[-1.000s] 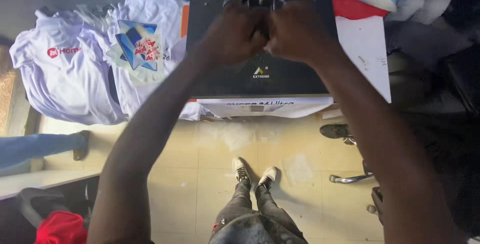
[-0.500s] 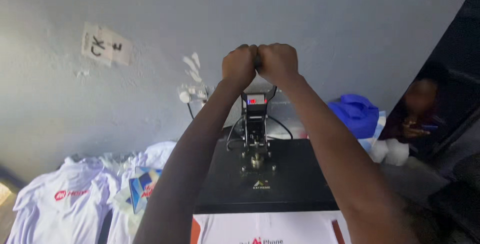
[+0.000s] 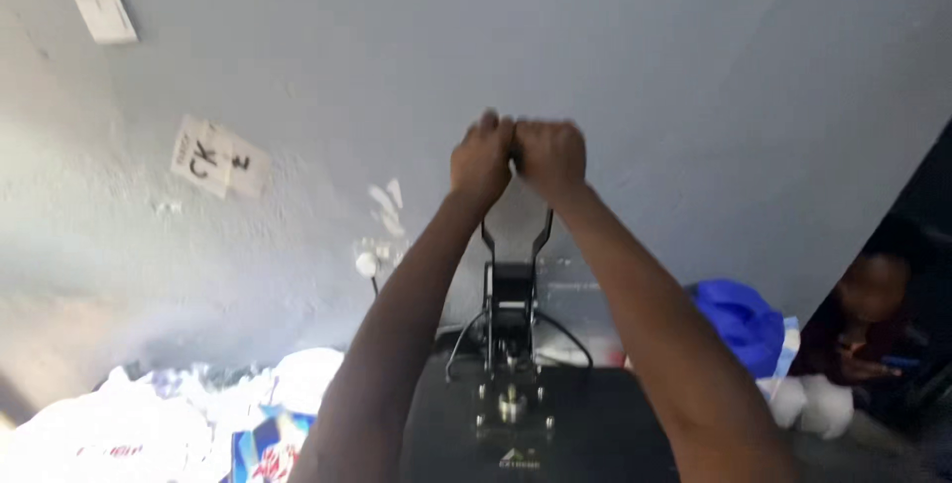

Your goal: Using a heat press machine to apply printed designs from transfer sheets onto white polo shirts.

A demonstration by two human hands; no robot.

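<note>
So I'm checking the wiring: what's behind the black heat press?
Behind the black heat press stands a grey wall; black cables loop from the press column. A white wall socket shows partly; the arms hide where the cables end.

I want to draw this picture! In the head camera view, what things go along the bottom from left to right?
Pile of white printed shirts → black heat press → blue bundle → another person sitting at the right edge. Above the press, the left hand and right hand grip its handle.
</note>
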